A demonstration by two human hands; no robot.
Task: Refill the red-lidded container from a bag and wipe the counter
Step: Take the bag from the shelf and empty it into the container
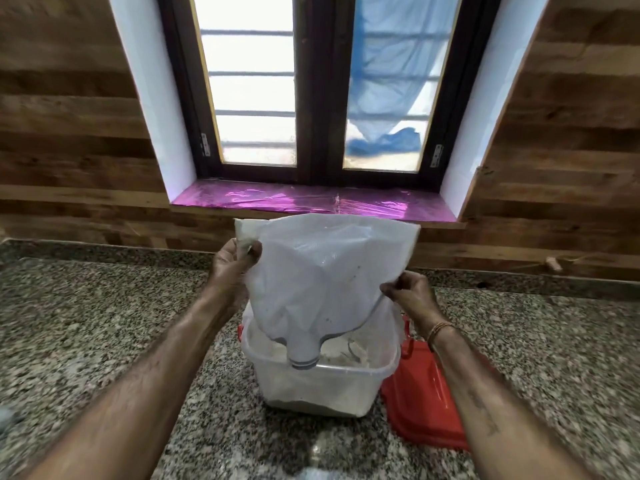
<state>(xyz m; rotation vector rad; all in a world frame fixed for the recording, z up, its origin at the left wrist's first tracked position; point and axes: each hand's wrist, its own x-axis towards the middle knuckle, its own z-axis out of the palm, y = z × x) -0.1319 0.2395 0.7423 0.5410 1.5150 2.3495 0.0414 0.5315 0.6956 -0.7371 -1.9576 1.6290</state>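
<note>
Clear plastic tub-shaped container [322,386] stands lid-off on the counter, low-centre of view, w/ white powder [341,351] lying inside and smeared up the walls. Directly above it, at its 12 o'clock, a thin translucent white plastic bag [322,278] is held upside-down, flat closed end up. Its lowest bulge dips inside the container's rim on the near-left side. What makes that rounded bulge w/ a grey band, can't tell. Left hand [230,263] grips the bag's upper-left corner, approx 10 o'clock of the bag, thumb and curled fingers pinching the film. Right hand [408,292] pinches the bag's right edge at approx 3 o'clock, lower than the left hand, fingers curled on the plastic. A thin orange thread band [440,329] sits on that wrist. Red plastic lid [419,393] lies on the counter at the container's 3–4 o'clock, just beside its base, partly hidden behind the right forearm. All of it rests on a speckled grey-black granite counter [86,323]. Beyond, at 12 o'clock, there's a brown wood-plank wall [62,133] and a dark-framed two-pane window [315,81] w/ horizontal bars. Its sill is covered in shiny purple foil [311,199], and a blue sheet [388,81] hangs behind the right pane.
</note>
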